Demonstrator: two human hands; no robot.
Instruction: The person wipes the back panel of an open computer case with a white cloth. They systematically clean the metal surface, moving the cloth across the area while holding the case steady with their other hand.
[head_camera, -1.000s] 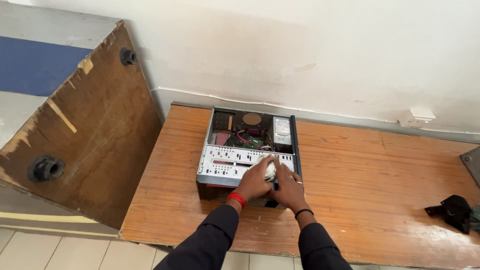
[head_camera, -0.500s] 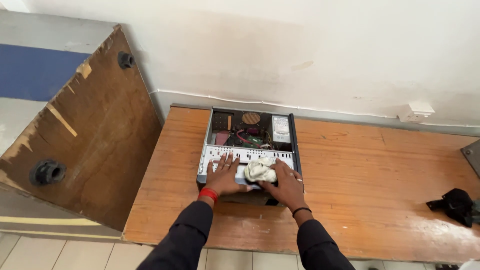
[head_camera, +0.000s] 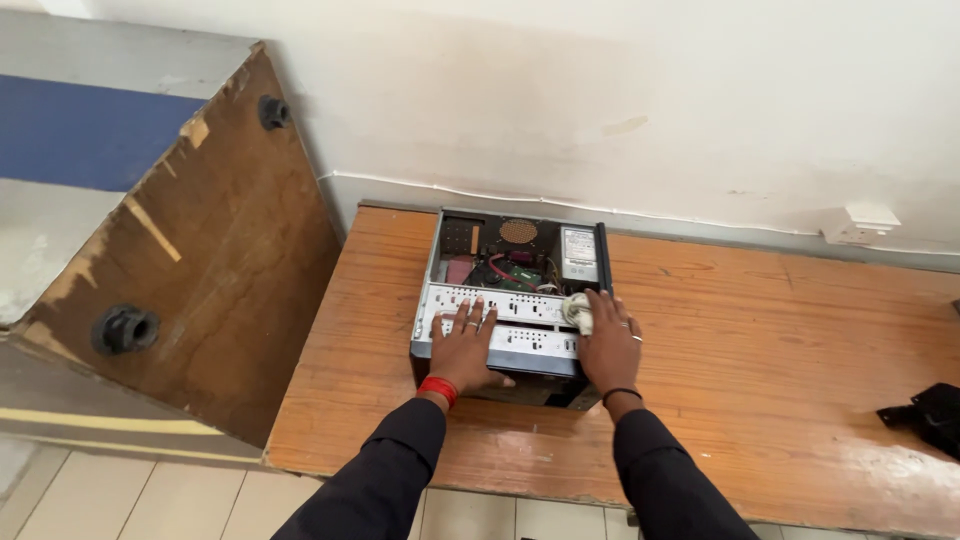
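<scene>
Both hands on an open computer case (head_camera: 512, 290) lying on the wooden desk (head_camera: 760, 340).
The left hand (head_camera: 466, 348) lies flat, fingers spread, on the pale drive cage; the right hand (head_camera: 608, 345) presses a crumpled white cloth (head_camera: 578, 312) against the cage's right end.

white label (head_camera: 578, 251) (rectangular), inside computer case (head_camera: 428, 300)

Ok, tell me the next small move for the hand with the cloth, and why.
Probably sweep the white cloth leftward along the pale drive cage: the right hand presses it at the cage's right end, and the left hand lies flat, steadying the open computer case.
</scene>
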